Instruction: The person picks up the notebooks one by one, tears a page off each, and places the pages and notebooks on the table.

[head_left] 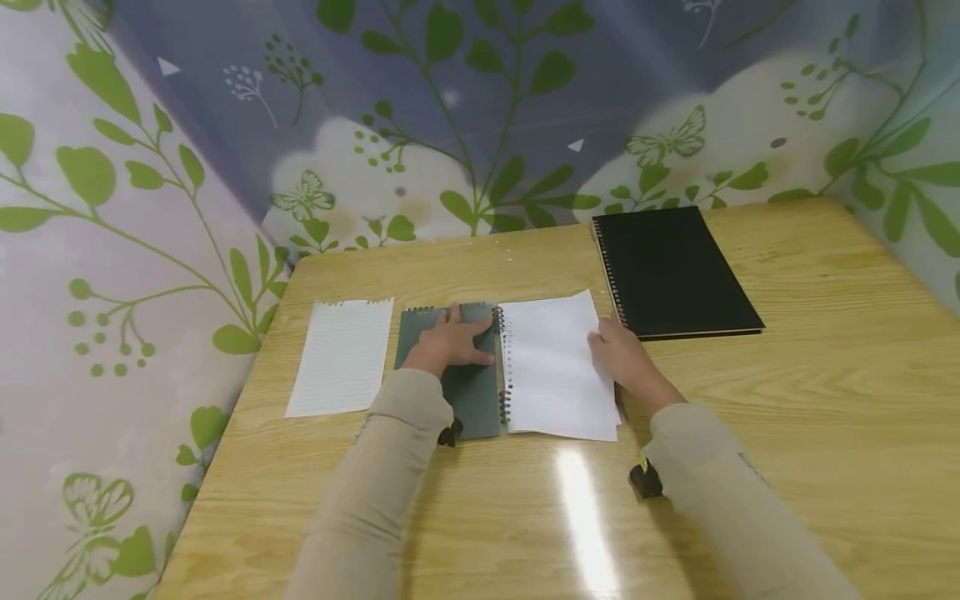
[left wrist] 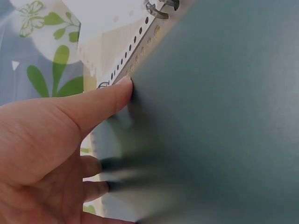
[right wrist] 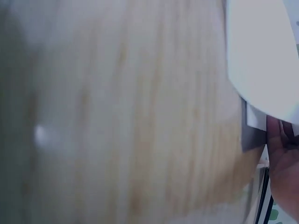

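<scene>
A small ring-bound notebook lies spread on the table, with its dark green cover [head_left: 474, 404] to the left and white pages [head_left: 555, 367] to the right. My left hand [head_left: 452, 340] rests on the cover with fingers spread; in the left wrist view its thumb reaches the edge beside the metal rings [left wrist: 158, 10]. At the right edge of the pages, my right hand [head_left: 624, 358] pinches the top white page, which bows up from those beneath. The right wrist view shows fingers under that curved page [right wrist: 264, 56]; the thumb is hidden there.
A loose lined sheet [head_left: 341, 358] with a torn perforated top lies left of the notebook. A larger black spiral notebook [head_left: 675, 271] lies closed at the back right, close to my right hand. Leaf-patterned walls [head_left: 480, 108] border the wooden table [head_left: 825, 417].
</scene>
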{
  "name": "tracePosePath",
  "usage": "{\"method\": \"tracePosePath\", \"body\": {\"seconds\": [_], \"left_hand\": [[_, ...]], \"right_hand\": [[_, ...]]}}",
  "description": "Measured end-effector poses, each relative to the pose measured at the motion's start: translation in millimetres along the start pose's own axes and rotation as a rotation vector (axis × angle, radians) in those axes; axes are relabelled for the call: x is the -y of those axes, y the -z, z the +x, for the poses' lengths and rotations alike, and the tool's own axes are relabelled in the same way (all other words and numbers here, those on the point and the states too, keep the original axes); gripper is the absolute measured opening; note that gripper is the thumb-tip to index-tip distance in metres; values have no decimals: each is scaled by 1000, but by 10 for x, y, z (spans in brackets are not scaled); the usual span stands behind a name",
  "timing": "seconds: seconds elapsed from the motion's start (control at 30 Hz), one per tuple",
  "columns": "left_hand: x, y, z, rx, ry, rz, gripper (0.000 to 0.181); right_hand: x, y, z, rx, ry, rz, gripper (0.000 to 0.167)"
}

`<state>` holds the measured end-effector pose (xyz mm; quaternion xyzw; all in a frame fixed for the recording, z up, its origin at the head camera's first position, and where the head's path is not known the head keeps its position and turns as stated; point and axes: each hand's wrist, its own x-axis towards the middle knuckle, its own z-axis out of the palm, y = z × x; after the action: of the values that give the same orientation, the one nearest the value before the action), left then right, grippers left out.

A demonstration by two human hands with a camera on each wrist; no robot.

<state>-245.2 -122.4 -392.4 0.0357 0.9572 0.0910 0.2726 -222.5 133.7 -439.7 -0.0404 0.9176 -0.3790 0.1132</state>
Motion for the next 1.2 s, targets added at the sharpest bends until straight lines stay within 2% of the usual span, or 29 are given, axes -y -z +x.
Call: {"method": "tracePosePath", "body": {"seconds": [0.2, 0.47, 0.6, 0.73, 0.83, 0.93, 1.07, 1.2], "left_hand": [[24, 8, -19, -7, -10, -12, 72], [11, 8, -21, 6, -27, 0, 72], [20, 14, -29, 4, -23, -22, 72], [21, 13, -44, 6, -13, -32, 72], [20, 3, -47, -2, -15, -16, 73], [22, -2, -39, -12, -23, 5, 72], [35, 0, -25, -8, -30, 11, 73], [53, 0, -18, -5, -38, 27, 73]], "right_hand": [[11, -10, 7, -15, -14, -2, 34], [9, 222, -74, 113, 56, 36, 57], [26, 264, -239, 162, 47, 70, 55], [51, 204, -509, 195, -41, 82, 43], [80, 126, -709, 152, -84, 58, 37], [108, 47, -841, 56, -44, 14, 35], [116, -36, -915, -50, -13, -8, 33], [98, -72, -924, -90, -41, 8, 32]]}}
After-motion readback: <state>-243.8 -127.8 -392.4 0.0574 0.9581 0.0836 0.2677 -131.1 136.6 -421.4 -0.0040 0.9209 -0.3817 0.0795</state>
